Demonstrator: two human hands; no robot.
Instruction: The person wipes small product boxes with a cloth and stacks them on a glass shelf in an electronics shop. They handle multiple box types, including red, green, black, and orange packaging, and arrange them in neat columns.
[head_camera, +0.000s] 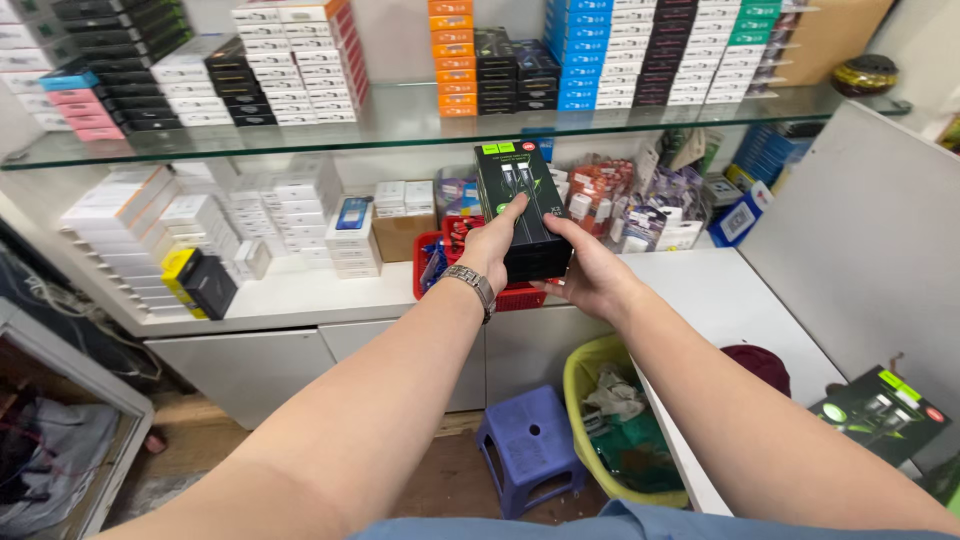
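While we steady it over the red basket (520, 297), left hand (490, 250) and right hand (590, 275) clamp a black box stack (522, 205) from both sides, keeping it squared.

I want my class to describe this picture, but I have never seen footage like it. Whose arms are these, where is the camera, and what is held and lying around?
The single picture comes from a camera worn on a person's head, looking down, so both bare arms are that person's own. The left hand, with a metal wristband, and the right hand together grip a stack of flat black boxes with green labels, held in front of a red plastic basket on a white counter. Stacks of small white boxes sit on that counter, and a glass shelf above carries more coloured boxes. Below stand a small blue plastic stool and a yellow-green bin. A similar black box lies on the white side table.
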